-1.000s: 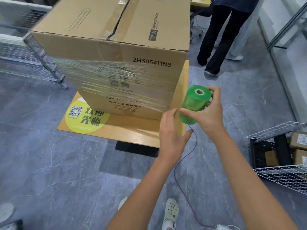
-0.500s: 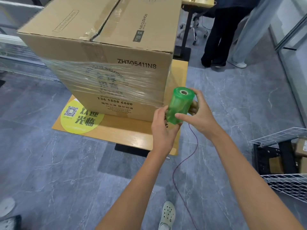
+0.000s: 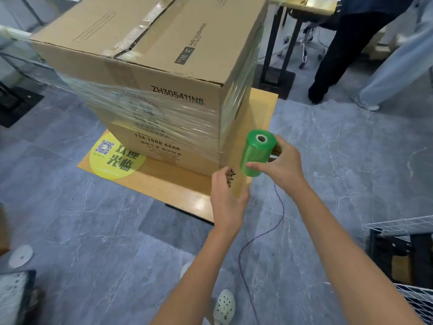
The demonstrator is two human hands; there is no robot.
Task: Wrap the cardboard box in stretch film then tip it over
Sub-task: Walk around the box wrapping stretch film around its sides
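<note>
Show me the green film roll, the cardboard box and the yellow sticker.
green film roll (image 3: 255,156), head view, side wall
cardboard box (image 3: 164,43), head view, top flap
yellow sticker (image 3: 117,161), head view, printed face

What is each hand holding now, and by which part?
The right hand grips the green film roll around its lower half, thumb across the front. The left hand is beside the cardboard box; whether it pinches film cannot be told.

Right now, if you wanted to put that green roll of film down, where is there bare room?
The wooden board has a bare strip in front of the large cardboard box, between its yellow round sticker and the left hand. The grey stone floor before the board is open. Rightwards it is crowded: a purple cord and white wire racks.
</note>
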